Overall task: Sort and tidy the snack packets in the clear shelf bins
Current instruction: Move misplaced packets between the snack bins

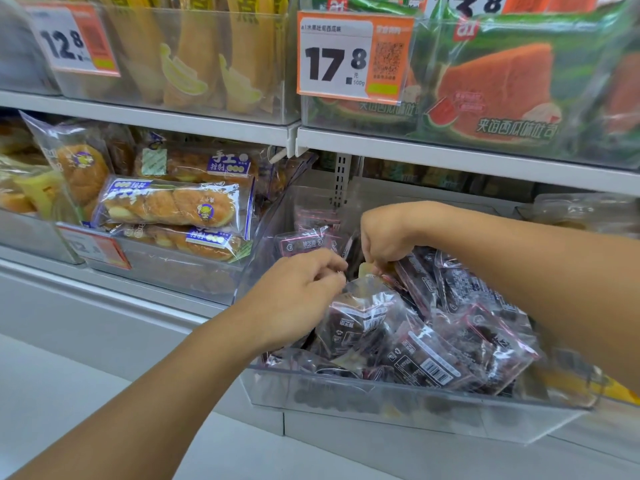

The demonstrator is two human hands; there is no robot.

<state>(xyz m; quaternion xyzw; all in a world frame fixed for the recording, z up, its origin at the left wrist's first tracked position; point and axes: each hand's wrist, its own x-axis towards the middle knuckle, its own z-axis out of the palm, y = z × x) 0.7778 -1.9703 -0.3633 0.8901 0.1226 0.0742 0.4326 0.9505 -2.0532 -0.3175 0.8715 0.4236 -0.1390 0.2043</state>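
Note:
A clear plastic bin (pixel 398 398) is pulled out from the lower shelf and holds several dark purple snack packets (pixel 426 355) lying in a loose heap. My left hand (pixel 294 299) reaches in from the left, its fingers curled and pinching the top edge of a purple packet (pixel 360 317) that stands upright in the middle. My right hand (pixel 388 237) comes in from the right and points down, fingertips pinching a small pale tab (pixel 365 270) at the top of a packet. A few packets (pixel 304 244) stand upright at the back left of the bin.
Left of it, another clear bin (pixel 166 268) holds braided bread packs (pixel 169 206) in blue-printed wrap. The upper shelf carries bins of yellow banana-cake packs (pixel 194 57) and green watermelon toast packs (pixel 495 84), with price tags 12.8 (pixel 69 39) and 17.8 (pixel 353 57).

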